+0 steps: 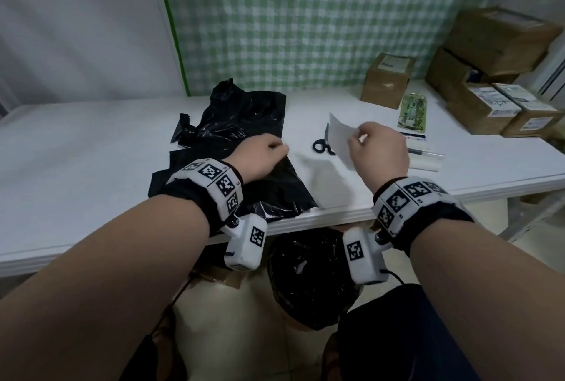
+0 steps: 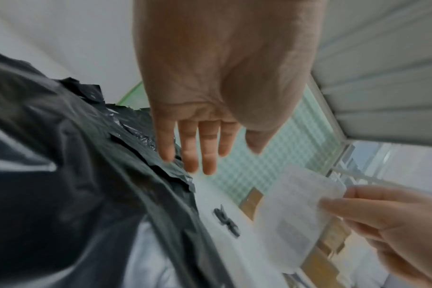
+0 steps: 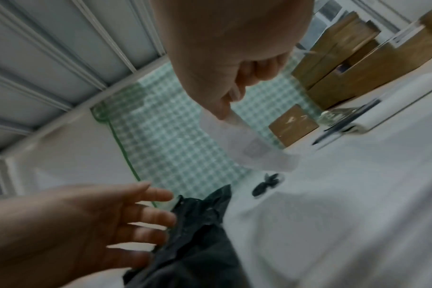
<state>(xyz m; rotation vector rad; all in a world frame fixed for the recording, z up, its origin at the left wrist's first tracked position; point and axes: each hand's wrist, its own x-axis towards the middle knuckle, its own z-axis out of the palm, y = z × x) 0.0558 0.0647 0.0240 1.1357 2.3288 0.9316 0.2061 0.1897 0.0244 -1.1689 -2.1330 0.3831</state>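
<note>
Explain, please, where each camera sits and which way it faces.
Head: on the head, facing forward and down at the white table; both forearms show, left hand over the crumpled black plastic bag, right hand pinching a white paper slip.
Left wrist: under that wrist, looking along the palm and straight fingers over the bag.
Right wrist: under that wrist, looking along the pinching thumb; the left hand shows too.
Shared: all three see the black-handled scissors on the table.
</note>
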